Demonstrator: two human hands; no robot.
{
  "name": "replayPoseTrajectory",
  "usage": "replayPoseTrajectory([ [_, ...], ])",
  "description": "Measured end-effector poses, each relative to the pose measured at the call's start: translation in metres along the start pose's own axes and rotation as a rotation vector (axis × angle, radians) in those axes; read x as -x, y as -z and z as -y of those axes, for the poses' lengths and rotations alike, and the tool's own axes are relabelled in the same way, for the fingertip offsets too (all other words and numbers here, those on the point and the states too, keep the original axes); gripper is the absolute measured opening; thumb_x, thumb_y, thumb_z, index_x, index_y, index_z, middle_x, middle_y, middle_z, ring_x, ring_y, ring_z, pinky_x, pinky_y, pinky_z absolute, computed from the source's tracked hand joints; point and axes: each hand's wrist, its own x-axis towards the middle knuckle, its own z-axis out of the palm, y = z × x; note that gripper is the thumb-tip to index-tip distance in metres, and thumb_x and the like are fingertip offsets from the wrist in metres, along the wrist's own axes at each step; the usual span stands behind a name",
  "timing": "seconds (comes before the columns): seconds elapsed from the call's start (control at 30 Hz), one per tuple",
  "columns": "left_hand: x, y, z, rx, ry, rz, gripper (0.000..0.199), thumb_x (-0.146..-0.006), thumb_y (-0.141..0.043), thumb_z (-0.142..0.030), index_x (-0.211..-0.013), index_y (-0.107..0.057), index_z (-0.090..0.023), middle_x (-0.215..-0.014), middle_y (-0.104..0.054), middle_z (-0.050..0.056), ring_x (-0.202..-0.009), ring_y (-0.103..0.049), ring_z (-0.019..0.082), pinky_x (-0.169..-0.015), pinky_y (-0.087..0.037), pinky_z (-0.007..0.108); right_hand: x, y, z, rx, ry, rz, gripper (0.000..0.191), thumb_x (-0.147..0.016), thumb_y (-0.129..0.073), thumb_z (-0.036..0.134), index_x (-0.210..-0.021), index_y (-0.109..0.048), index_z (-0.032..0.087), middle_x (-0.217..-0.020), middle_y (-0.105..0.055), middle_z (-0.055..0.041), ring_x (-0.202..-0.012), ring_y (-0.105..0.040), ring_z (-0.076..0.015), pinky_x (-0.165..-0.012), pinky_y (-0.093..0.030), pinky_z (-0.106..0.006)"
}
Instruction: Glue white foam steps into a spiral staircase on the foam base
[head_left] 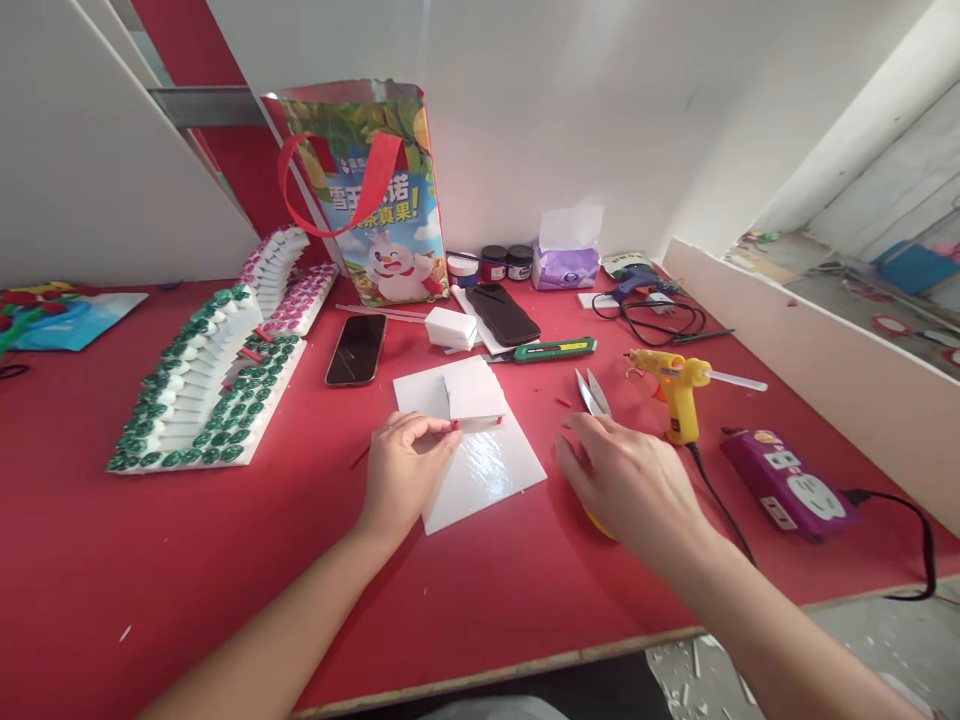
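Observation:
My left hand (409, 465) pinches a small red stick (454, 425) at the near edge of a small white foam piece (472, 390). That piece sits slightly raised over a larger glossy white board (487, 470). Another short red stick (499, 420) shows under its right corner. To the right, my right hand (634, 475) is closed over a pair of scissors (594, 395), whose blades point away and stand a little apart. A bit of yellow handle shows below the palm, while the fingers hide the rest of the grip. A red scrap (564, 402) lies left of the blades.
A yellow glue gun (679, 385) and purple power strip (787, 485) with cords stand right. Behind are a green cutter (555, 350), two phones (356, 350), foam blocks (450, 327), tissues (566, 265) and a bag (390, 210). A green-dotted foam model (210, 390) sits left.

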Motion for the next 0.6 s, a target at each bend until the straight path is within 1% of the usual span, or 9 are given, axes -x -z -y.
replayPoseTrajectory([
  [0.13, 0.0, -0.001, 0.003, 0.023, -0.01, -0.001, 0.009, -0.075, -0.071, -0.031, -0.071, -0.074, -0.024, -0.078, -0.075, 0.003, -0.086, -0.065, 0.023, -0.078, -0.052, 0.034, 0.011, 0.002, -0.013, -0.059, -0.021, -0.089, 0.027, -0.096, -0.046, 0.031, -0.093, -0.069, 0.018, -0.076, -0.073, -0.0052, -0.055, -0.058, -0.0161, -0.052, -0.027, -0.026],
  [0.23, 0.0, -0.001, 0.004, 0.029, 0.002, -0.005, 0.01, -0.074, -0.072, -0.032, -0.072, -0.075, -0.023, -0.079, -0.075, 0.003, -0.085, -0.065, 0.023, -0.077, -0.052, 0.034, 0.011, 0.002, -0.012, -0.091, 0.005, -0.128, 0.028, -0.097, -0.046, 0.031, -0.098, -0.071, 0.018, -0.078, -0.072, -0.0053, -0.056, -0.057, -0.0158, -0.053, -0.028, -0.026],
  [0.3, 0.0, -0.001, 0.005, 0.03, 0.015, -0.004, 0.011, -0.074, -0.073, -0.033, -0.072, -0.075, -0.023, -0.078, -0.075, 0.003, -0.085, -0.065, 0.023, -0.076, -0.052, 0.034, 0.005, 0.002, -0.005, -0.104, 0.045, -0.124, 0.029, -0.099, -0.045, 0.03, -0.101, -0.071, 0.018, -0.083, -0.072, -0.0061, -0.059, -0.057, -0.0156, -0.054, -0.027, -0.026],
  [0.4, -0.001, -0.001, 0.003, 0.033, 0.038, -0.002, 0.012, -0.073, -0.072, -0.034, -0.071, -0.075, -0.023, -0.077, -0.075, 0.003, -0.085, -0.065, 0.023, -0.076, -0.052, 0.034, -0.007, 0.001, 0.012, -0.121, 0.124, -0.086, 0.031, -0.102, -0.043, 0.03, -0.108, -0.071, 0.02, -0.088, -0.07, -0.0062, -0.063, -0.058, -0.0153, -0.054, -0.024, -0.027],
  [0.5, -0.001, -0.001, 0.0, 0.032, 0.043, 0.007, 0.012, -0.073, -0.071, -0.034, -0.07, -0.075, -0.023, -0.076, -0.075, 0.003, -0.084, -0.065, 0.023, -0.076, -0.052, 0.034, -0.02, -0.002, 0.029, -0.116, 0.192, -0.039, 0.03, -0.104, -0.044, 0.03, -0.116, -0.07, 0.023, -0.089, -0.068, -0.0052, -0.062, -0.056, -0.0143, -0.053, -0.021, -0.028],
  [0.6, -0.001, 0.0, -0.002, 0.027, 0.03, 0.013, 0.014, -0.074, -0.069, -0.034, -0.066, -0.073, -0.023, -0.073, -0.074, 0.003, -0.082, -0.064, 0.023, -0.075, -0.052, 0.033, -0.028, -0.005, 0.039, -0.101, 0.22, -0.012, 0.03, -0.104, -0.044, 0.028, -0.119, -0.068, 0.022, -0.091, -0.067, -0.0055, -0.062, -0.056, -0.0142, -0.052, -0.02, -0.028],
])
